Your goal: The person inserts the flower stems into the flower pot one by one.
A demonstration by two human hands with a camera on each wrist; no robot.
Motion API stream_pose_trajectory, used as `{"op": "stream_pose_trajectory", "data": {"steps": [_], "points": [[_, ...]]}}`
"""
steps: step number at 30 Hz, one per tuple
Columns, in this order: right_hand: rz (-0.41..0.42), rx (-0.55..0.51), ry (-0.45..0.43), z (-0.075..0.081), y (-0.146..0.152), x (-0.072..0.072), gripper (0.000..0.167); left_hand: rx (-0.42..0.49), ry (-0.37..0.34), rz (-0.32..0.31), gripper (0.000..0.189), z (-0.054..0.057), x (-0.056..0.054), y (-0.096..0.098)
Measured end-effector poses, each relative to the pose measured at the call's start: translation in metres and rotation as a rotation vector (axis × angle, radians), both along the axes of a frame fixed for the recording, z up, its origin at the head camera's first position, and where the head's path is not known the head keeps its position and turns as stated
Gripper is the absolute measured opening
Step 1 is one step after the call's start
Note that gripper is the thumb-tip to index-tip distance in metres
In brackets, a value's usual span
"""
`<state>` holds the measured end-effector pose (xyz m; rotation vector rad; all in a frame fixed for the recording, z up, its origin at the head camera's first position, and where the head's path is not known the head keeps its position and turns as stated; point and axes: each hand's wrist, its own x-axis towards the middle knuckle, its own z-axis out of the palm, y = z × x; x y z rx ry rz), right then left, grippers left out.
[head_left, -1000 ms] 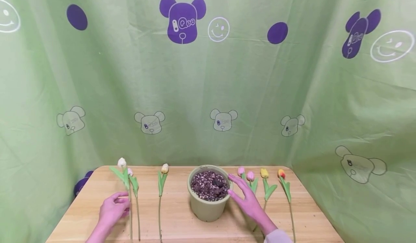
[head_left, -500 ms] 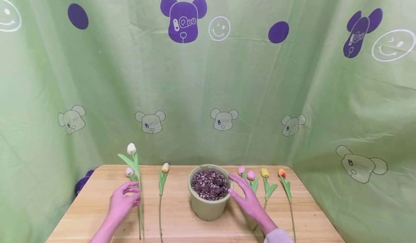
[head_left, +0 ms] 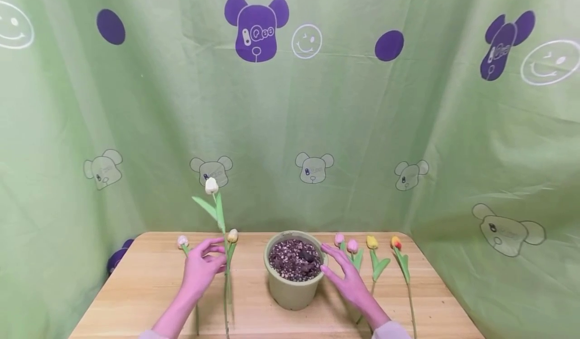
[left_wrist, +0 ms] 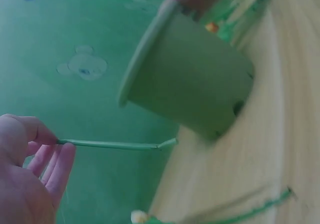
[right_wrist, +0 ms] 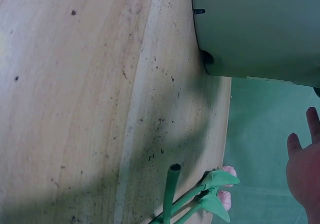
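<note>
My left hand (head_left: 202, 267) pinches the green stem of a white tulip (head_left: 211, 186), its bloom raised in front of the curtain. In the left wrist view the thumb and fingertips grip the stem (left_wrist: 115, 144), whose slightly bent lower end points toward the table. A flower pot (head_left: 292, 294), light green and filled with dark speckled soil (head_left: 290, 261), stands upright in the middle. My right hand (head_left: 348, 280) has its fingers spread, with fingertips at the pot's right rim. Behind the left hand lies a cream tulip (head_left: 233, 235); farther left is a pale pink tulip (head_left: 183, 241).
Right of the pot lie pink tulips (head_left: 352, 246), a yellow tulip (head_left: 372, 242) and a red-and-yellow tulip (head_left: 396, 242). Soil crumbs dot the wooden table (right_wrist: 100, 109). A green curtain (head_left: 290, 107) with printed bear heads surrounds the table's back and sides.
My left hand has lifted the white tulip off the table and carried it right, from beside the pale pink tulip to over the cream one. The right hand stays at the pot.
</note>
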<state>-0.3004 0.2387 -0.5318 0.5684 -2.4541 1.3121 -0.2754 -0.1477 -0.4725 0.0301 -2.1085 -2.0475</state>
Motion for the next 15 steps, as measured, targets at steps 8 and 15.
{"op": "stream_pose_trajectory", "data": {"steps": [8, 15], "points": [[0.006, -0.019, 0.002, -0.001, 0.000, 0.001, 0.052, 0.062, 0.084, -0.053, 0.049, 0.030, -0.007, 0.030], [0.010, -0.012, 0.012, -0.003, 0.001, -0.001, 0.052, 0.112, 0.187, -0.059, 0.047, 0.049, -0.019, 0.057]]}}
